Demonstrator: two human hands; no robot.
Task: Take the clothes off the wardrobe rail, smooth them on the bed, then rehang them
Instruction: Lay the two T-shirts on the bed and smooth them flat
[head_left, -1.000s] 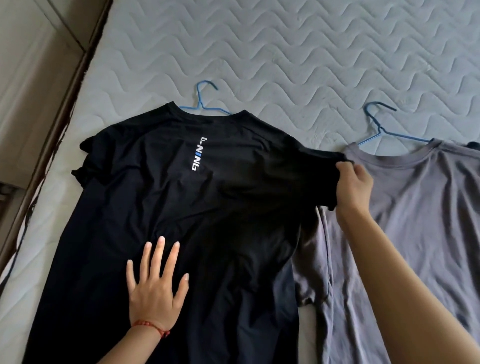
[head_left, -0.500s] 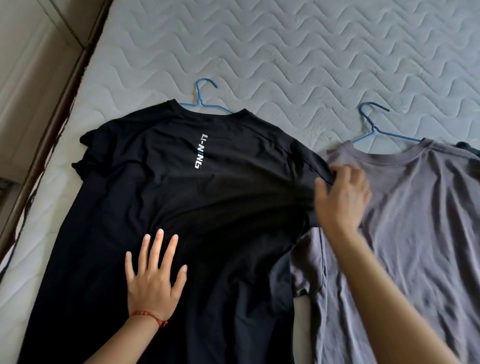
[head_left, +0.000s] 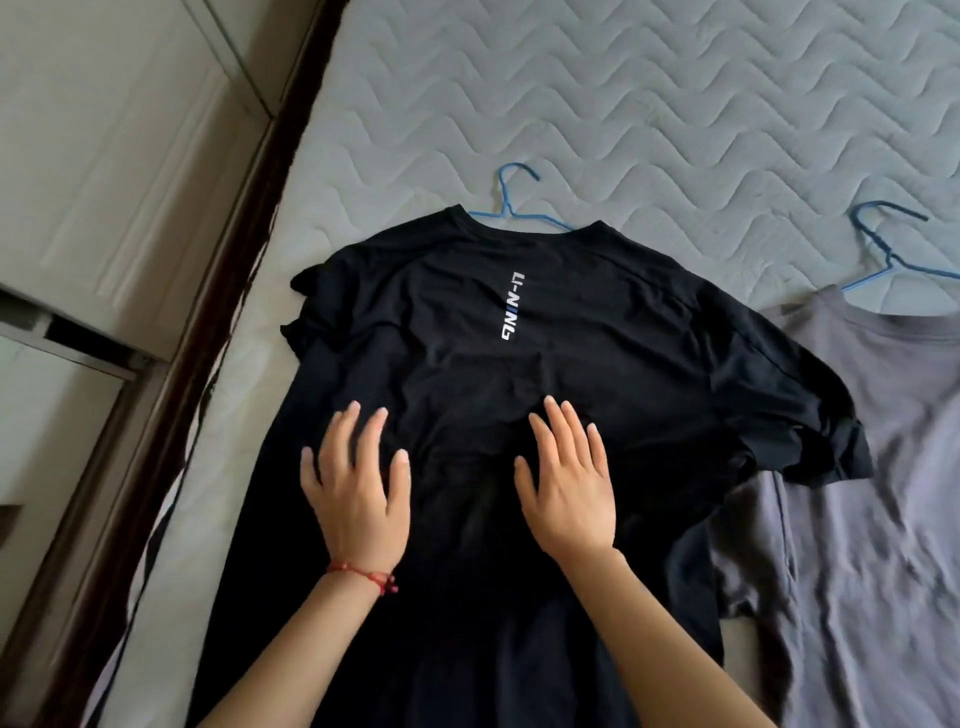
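- Black T-shirt (head_left: 519, 395) lies flat on the bed (head_left: 623, 104), blue hanger (head_left: 511, 205) at its 12 o'clock.
- Left hand (head_left: 358, 499) and right hand (head_left: 569, 493): grip released, fingers straight, palms resting on the shirt.
- Grey T-shirt (head_left: 872, 467) at 3 o'clock, under the black sleeve.

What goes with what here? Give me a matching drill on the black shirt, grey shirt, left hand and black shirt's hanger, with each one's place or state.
Things:
1. black shirt
2. grey shirt
3. left hand
4. black shirt's hanger

Places or states:
A. hook pokes out past the collar onto the mattress
B. flat on the black shirt, red string at the wrist
C. partly under the other shirt's sleeve
D. printed lettering below the collar

Pairs: 1-D, 2-C, 3-B, 4-A
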